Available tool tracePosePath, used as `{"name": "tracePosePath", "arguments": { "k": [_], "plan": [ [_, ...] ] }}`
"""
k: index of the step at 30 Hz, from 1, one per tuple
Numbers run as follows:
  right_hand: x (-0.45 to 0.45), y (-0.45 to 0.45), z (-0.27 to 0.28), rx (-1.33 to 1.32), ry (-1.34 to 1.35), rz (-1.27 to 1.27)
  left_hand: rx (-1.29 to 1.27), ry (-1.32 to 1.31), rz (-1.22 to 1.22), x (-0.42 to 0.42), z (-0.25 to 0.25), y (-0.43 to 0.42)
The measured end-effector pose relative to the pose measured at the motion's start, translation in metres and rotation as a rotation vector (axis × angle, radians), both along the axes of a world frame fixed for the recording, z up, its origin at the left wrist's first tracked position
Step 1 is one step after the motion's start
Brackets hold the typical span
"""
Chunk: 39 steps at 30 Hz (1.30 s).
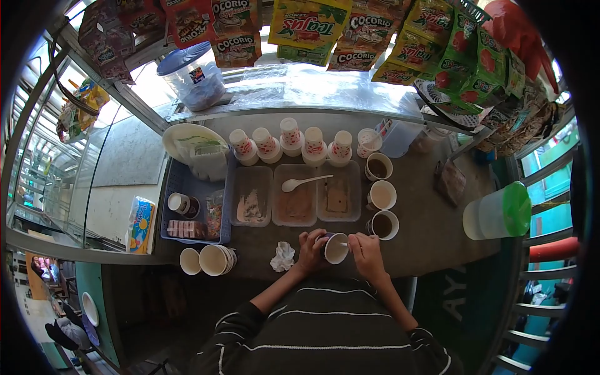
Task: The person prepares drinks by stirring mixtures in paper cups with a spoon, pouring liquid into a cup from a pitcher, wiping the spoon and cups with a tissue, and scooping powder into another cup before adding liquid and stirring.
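Observation:
My left hand [312, 249] is wrapped round a paper cup [335, 250] at the front edge of the counter. The cup tilts a little towards me, and a pale liquid shows inside. At its right rim my right hand [366, 254] pinches a thin, light-coloured handle [344, 244] that reaches into the cup; its lower end is hidden. Beside my right hand stands a cup of dark drink [383, 225]. Behind it are a cup with pale contents [381, 195] and another dark drink [378, 166]. Left of my left hand lies a crumpled white tissue [283, 257].
A white spoon [306, 182] rests across the middle of three plastic containers holding powder. Stacked paper cups [290, 136] line the back. A blue basket [164, 212] and more cups [215, 260] stand left, a green-lidded jug [497, 212] right. Sachets [309, 24] hang overhead.

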State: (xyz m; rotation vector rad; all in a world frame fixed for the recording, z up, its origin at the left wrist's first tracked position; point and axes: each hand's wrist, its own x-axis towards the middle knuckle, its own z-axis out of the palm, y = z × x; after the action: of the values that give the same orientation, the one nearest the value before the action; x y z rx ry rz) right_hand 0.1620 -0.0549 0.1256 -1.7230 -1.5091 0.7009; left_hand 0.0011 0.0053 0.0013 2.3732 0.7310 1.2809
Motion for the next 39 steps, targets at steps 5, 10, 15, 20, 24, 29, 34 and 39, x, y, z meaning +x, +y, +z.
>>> {"name": "tracePosePath", "arguments": {
  "k": [5, 10, 15, 20, 24, 29, 34, 39],
  "plan": [
    [0.002, 0.001, -0.002, -0.010, 0.095, 0.035, -0.022, 0.008, 0.014, 0.001, 0.007, 0.000],
    [0.002, 0.002, 0.003, 0.047, -0.075, 0.004, 0.032, -0.091, -0.041, 0.004, -0.005, 0.005],
    [0.000, 0.003, 0.002, 0.052, 0.059, 0.007, 0.034, -0.075, -0.049, 0.000, -0.013, 0.003],
    [0.001, 0.005, 0.005, -0.039, 0.137, 0.023, 0.016, -0.048, -0.040, 0.000, -0.002, 0.001],
    [0.000, 0.005, 0.004, 0.048, -0.044, -0.025, -0.083, -0.001, -0.035, 0.002, 0.015, 0.001],
    [0.004, 0.003, -0.004, -0.057, 0.116, 0.013, -0.044, -0.005, -0.051, 0.002, -0.003, 0.004],
    [0.000, 0.003, 0.002, -0.010, -0.076, 0.016, 0.005, -0.042, -0.020, -0.001, -0.014, 0.002],
    [-0.002, 0.002, -0.002, 0.053, -0.062, -0.025, -0.023, -0.012, -0.016, 0.000, 0.008, 0.000]
  ]
}}
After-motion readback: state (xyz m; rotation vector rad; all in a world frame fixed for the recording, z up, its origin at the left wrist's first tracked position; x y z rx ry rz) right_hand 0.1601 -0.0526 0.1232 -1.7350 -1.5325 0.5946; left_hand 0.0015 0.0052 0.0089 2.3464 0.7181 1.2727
